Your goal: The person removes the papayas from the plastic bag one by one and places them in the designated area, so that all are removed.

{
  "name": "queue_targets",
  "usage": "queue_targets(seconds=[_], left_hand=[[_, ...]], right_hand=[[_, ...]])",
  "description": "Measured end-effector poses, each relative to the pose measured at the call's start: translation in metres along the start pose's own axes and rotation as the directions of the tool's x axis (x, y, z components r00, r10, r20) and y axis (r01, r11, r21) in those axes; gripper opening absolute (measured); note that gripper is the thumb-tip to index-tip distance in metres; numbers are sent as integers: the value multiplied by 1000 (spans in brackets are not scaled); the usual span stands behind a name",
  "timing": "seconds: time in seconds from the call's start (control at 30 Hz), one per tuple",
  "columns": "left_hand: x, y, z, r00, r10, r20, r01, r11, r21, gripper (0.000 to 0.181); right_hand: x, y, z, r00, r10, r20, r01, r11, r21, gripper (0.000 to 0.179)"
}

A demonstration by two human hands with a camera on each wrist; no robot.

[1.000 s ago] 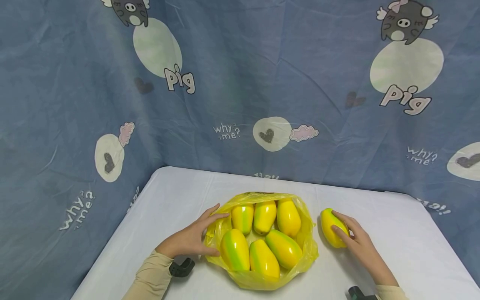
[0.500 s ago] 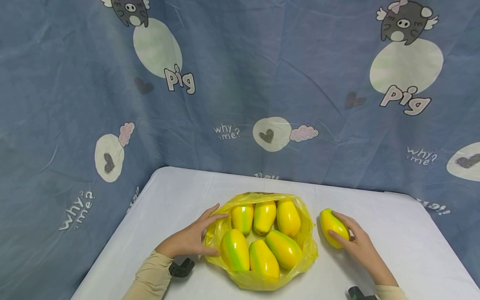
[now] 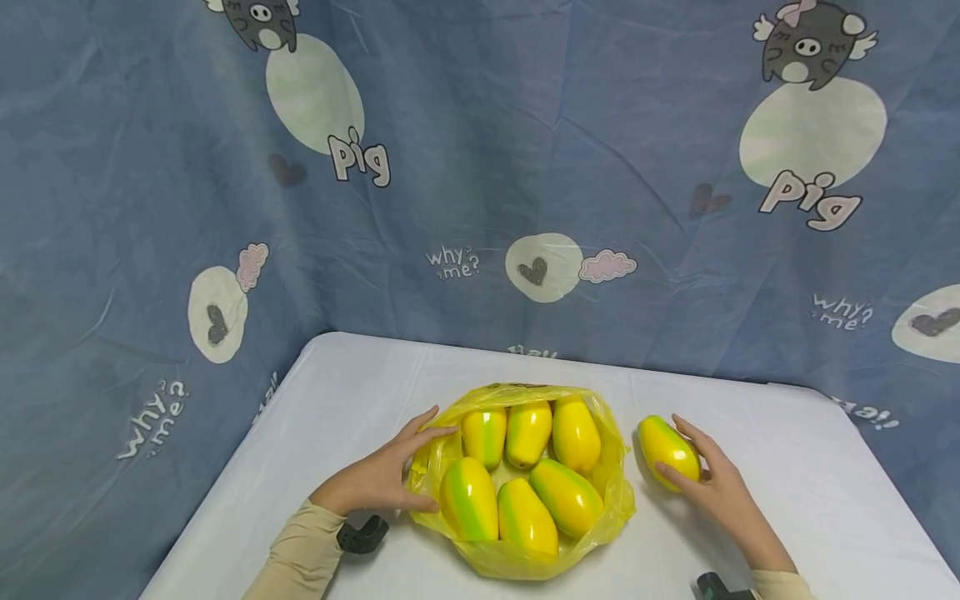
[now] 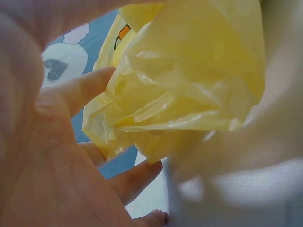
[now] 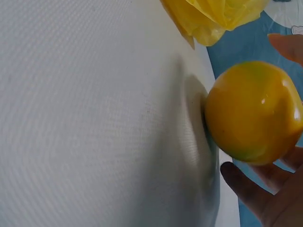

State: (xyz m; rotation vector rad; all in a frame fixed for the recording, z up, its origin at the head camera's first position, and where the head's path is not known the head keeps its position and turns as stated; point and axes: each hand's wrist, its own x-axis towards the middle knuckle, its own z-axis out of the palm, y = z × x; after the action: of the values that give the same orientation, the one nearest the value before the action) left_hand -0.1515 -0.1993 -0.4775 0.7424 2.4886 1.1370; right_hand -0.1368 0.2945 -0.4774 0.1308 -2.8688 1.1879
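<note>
A yellow-green, glossy papaya (image 3: pixel 666 450) lies on the white table to the right of a yellow plastic bag (image 3: pixel 517 563). My right hand (image 3: pixel 723 492) is curved loosely about its right side, index finger raised off it. In the right wrist view a gap shows between the thumb and the papaya (image 5: pixel 253 113). Several similar papayas (image 3: pixel 528 517) sit inside the wide-mouthed bag. My left hand (image 3: pixel 378 479) rests with spread fingers along the left side of the bag. The left wrist view has these fingers (image 4: pixel 87 90) extended against the crinkled plastic (image 4: pixel 189 71).
The white-covered table (image 3: pixel 360 375) runs back to a blue curtain (image 3: pixel 450 167) printed with cartoon pigs. A dark wrist device (image 3: pixel 363 535) is on the left wrist, another (image 3: pixel 716 586) on the right.
My right hand has loosened around the papaya: the index finger has lifted and the thumb has shifted slightly down and left. My left hand and the bag stay in place.
</note>
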Motion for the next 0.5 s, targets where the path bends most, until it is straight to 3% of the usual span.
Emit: queue_targets(seconds=[0.2,0.5], left_hand=[[0,0,0,1000,-5,5,5,1000,-3,98],[0,1,-1,1000,-10,4,10,1000,-1,98]], right_hand=[[1,-1,-3,1000,25,-5,-25,1000,-16,88],[0,-4,-4,999,-18,-37,17,999,-28,84]])
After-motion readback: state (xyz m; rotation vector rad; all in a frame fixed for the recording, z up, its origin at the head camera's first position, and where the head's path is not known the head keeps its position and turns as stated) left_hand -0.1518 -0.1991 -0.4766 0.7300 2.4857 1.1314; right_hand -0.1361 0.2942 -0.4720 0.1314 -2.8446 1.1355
